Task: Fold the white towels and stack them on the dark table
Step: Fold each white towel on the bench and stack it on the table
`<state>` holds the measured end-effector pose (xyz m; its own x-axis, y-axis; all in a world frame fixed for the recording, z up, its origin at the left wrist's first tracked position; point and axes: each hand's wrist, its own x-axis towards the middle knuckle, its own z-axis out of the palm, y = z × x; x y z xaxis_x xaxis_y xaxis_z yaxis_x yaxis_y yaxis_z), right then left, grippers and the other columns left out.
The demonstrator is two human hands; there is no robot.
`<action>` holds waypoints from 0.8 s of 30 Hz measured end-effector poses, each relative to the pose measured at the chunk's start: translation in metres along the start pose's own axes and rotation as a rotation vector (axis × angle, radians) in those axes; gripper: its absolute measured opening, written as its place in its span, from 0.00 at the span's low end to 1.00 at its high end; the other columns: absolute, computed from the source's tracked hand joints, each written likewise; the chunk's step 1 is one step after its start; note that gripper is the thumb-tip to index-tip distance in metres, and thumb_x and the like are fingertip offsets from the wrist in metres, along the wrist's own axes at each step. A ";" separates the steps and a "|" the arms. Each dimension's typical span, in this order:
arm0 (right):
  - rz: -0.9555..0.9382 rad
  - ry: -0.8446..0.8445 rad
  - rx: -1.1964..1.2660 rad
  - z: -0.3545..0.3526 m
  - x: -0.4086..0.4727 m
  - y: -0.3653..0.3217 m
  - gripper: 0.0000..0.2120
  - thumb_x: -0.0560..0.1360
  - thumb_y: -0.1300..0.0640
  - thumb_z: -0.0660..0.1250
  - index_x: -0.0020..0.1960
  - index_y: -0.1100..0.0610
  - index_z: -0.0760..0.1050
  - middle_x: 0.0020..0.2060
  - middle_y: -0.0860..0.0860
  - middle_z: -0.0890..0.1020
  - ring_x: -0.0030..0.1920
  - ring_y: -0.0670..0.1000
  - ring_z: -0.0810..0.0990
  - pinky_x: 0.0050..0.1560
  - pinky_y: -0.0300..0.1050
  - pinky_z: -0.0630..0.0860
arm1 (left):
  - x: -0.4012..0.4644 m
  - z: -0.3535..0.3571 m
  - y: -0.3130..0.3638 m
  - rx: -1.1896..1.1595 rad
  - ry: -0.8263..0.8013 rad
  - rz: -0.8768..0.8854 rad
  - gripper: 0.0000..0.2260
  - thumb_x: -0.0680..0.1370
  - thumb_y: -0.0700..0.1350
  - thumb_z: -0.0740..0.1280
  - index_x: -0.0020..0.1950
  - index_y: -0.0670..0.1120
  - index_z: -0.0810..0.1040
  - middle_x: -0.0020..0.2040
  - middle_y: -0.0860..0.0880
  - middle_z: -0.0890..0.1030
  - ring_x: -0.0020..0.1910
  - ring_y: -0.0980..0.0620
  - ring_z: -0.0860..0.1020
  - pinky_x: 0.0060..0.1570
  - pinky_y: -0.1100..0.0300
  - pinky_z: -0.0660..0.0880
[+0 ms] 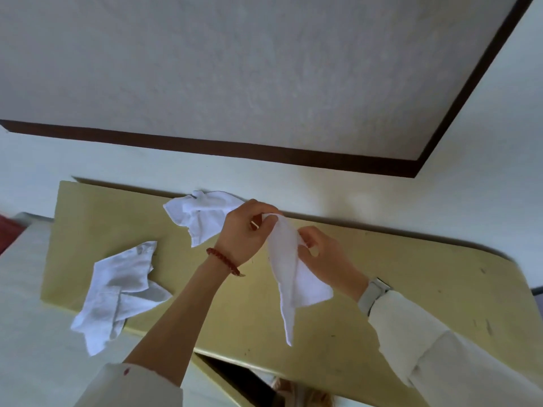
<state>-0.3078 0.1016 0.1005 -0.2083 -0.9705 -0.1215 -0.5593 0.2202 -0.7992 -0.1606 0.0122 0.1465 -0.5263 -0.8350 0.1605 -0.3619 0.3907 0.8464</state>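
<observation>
Between both pinching hands (282, 239), towel (289, 277).

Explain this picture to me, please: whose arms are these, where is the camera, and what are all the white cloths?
There is no machine here. A person wears a wide-angle camera on the head, so you look forward and down along their own arms. The left hand, with a red bead bracelet on its wrist, and the right hand, with a pale watch, both pinch one white towel that hangs between them above the table. The tabletop looks yellowish in this picture. Two more white towels lie crumpled and unfolded: one at the far edge, one at the near left edge, partly hanging over it. No folded stack is visible yet.
</observation>
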 end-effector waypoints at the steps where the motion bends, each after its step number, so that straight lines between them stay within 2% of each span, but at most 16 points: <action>1: 0.023 -0.024 0.021 -0.003 -0.004 0.001 0.15 0.76 0.54 0.62 0.63 0.52 0.69 0.51 0.47 0.78 0.52 0.50 0.77 0.52 0.43 0.72 | 0.001 0.004 0.003 -0.020 -0.015 -0.034 0.07 0.75 0.36 0.65 0.46 0.45 0.81 0.41 0.58 0.78 0.37 0.63 0.74 0.39 0.74 0.70; 3: 0.030 -0.014 0.054 -0.008 -0.009 -0.002 0.16 0.76 0.54 0.62 0.64 0.53 0.68 0.49 0.47 0.77 0.49 0.50 0.76 0.51 0.44 0.72 | 0.003 0.012 0.009 -0.051 -0.079 -0.061 0.09 0.74 0.35 0.65 0.44 0.49 0.80 0.41 0.59 0.79 0.38 0.61 0.75 0.40 0.73 0.71; 5: 0.027 0.084 0.041 -0.010 -0.012 -0.003 0.06 0.77 0.59 0.59 0.52 0.57 0.72 0.39 0.48 0.76 0.40 0.51 0.74 0.42 0.44 0.71 | 0.001 0.023 0.017 -0.031 -0.150 -0.041 0.08 0.74 0.36 0.66 0.43 0.49 0.80 0.39 0.60 0.78 0.38 0.60 0.75 0.41 0.72 0.71; 6: 0.040 0.137 0.015 -0.012 -0.012 -0.002 0.04 0.76 0.61 0.58 0.45 0.58 0.70 0.34 0.49 0.74 0.36 0.51 0.72 0.37 0.44 0.67 | 0.000 0.027 0.020 -0.016 -0.171 -0.024 0.08 0.74 0.37 0.66 0.43 0.49 0.80 0.39 0.61 0.78 0.37 0.60 0.74 0.41 0.73 0.71; 8: 0.091 0.186 -0.033 -0.019 -0.013 0.004 0.06 0.75 0.63 0.56 0.40 0.62 0.68 0.31 0.54 0.74 0.32 0.52 0.69 0.32 0.42 0.63 | -0.001 0.032 0.026 -0.007 -0.189 -0.001 0.07 0.74 0.37 0.67 0.42 0.49 0.80 0.38 0.60 0.77 0.37 0.60 0.73 0.41 0.73 0.69; 11: 0.140 0.234 -0.103 -0.031 -0.016 0.017 0.08 0.74 0.64 0.56 0.43 0.67 0.72 0.37 0.63 0.77 0.35 0.60 0.72 0.32 0.44 0.61 | 0.003 0.025 0.030 -0.010 -0.171 0.019 0.09 0.74 0.37 0.66 0.41 0.51 0.79 0.39 0.59 0.78 0.36 0.59 0.73 0.39 0.73 0.68; 14: 0.140 0.279 -0.189 -0.044 -0.022 0.025 0.10 0.74 0.65 0.57 0.48 0.63 0.75 0.39 0.55 0.79 0.38 0.56 0.74 0.33 0.42 0.62 | 0.010 0.013 0.025 0.082 -0.092 0.021 0.07 0.75 0.37 0.65 0.43 0.47 0.80 0.40 0.57 0.78 0.36 0.59 0.72 0.38 0.75 0.68; 16: 0.138 0.278 -0.255 -0.053 -0.021 0.032 0.12 0.75 0.64 0.56 0.54 0.59 0.76 0.45 0.53 0.79 0.43 0.53 0.75 0.39 0.41 0.66 | 0.016 0.007 0.016 0.169 -0.025 -0.004 0.06 0.76 0.38 0.64 0.46 0.46 0.81 0.42 0.54 0.78 0.35 0.59 0.73 0.39 0.74 0.67; 18: 0.154 0.267 -0.311 -0.064 -0.018 0.040 0.14 0.77 0.63 0.56 0.59 0.58 0.74 0.52 0.55 0.78 0.50 0.55 0.76 0.46 0.43 0.70 | 0.024 0.002 0.007 0.219 0.021 -0.054 0.07 0.76 0.40 0.63 0.47 0.46 0.81 0.45 0.51 0.78 0.35 0.55 0.74 0.43 0.66 0.71; 20: 0.160 0.300 -0.326 -0.076 -0.012 0.043 0.14 0.78 0.61 0.56 0.60 0.58 0.74 0.54 0.55 0.78 0.53 0.55 0.76 0.50 0.44 0.71 | 0.036 0.000 0.002 0.231 0.044 -0.096 0.07 0.77 0.41 0.62 0.47 0.46 0.80 0.48 0.49 0.78 0.34 0.51 0.76 0.45 0.58 0.74; 22: 0.148 0.367 -0.327 -0.089 -0.005 0.040 0.13 0.79 0.59 0.57 0.59 0.58 0.75 0.53 0.56 0.78 0.53 0.55 0.76 0.51 0.44 0.70 | 0.048 -0.002 0.004 0.134 0.079 -0.141 0.06 0.78 0.40 0.61 0.46 0.46 0.78 0.50 0.48 0.77 0.32 0.50 0.79 0.42 0.54 0.78; 24: 0.095 0.440 -0.333 -0.099 0.002 0.032 0.12 0.79 0.58 0.58 0.57 0.58 0.77 0.52 0.55 0.78 0.53 0.55 0.75 0.50 0.43 0.69 | 0.058 -0.004 0.009 0.006 0.141 -0.162 0.06 0.78 0.38 0.60 0.46 0.45 0.76 0.50 0.46 0.77 0.35 0.49 0.80 0.39 0.53 0.80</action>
<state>-0.4060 0.1163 0.1332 -0.5459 -0.8277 0.1303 -0.7299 0.3934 -0.5591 -0.1912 -0.0340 0.1656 -0.3482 -0.9329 0.0924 -0.4378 0.2490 0.8639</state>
